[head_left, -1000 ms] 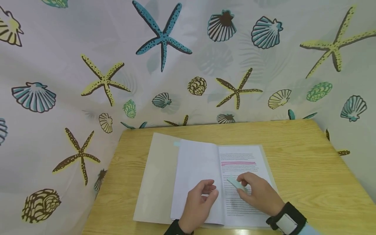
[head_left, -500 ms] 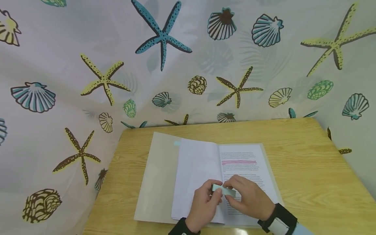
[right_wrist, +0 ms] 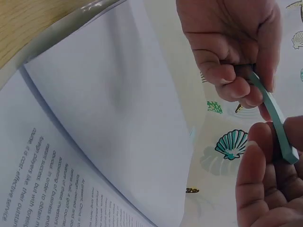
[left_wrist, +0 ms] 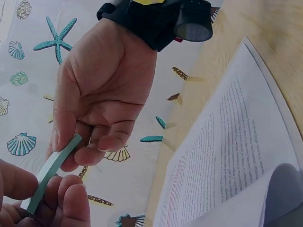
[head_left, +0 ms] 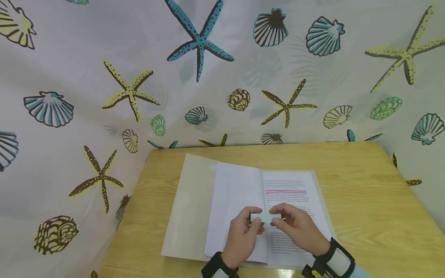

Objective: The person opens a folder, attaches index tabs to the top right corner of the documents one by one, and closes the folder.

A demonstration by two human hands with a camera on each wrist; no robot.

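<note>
A pale teal pad of sticky tabs (head_left: 265, 217) is held above the middle of an open booklet (head_left: 236, 193). The left hand (head_left: 243, 235) pinches its left end between thumb and fingers. At the other end, the right hand (head_left: 301, 229) grips it the same way, so the pad lies level across both hands. In the left wrist view the strip-shaped pad (left_wrist: 49, 172) looks slightly bowed. Seen from the right wrist, the pad (right_wrist: 277, 118) spans from the left hand (right_wrist: 232, 47) down to the right hand (right_wrist: 267, 189).
The booklet's right page (head_left: 288, 239) has printed text with pink marked lines near its top. A small teal tab (head_left: 213, 167) shows beside the top of the blank left page. Underneath is a wooden table (head_left: 365, 193), enclosed by a shell-and-starfish curtain (head_left: 222, 77).
The right hand has carried the pad of sticky tabs left to the left hand, which has taken hold of its other end. The pad has since turned level.
</note>
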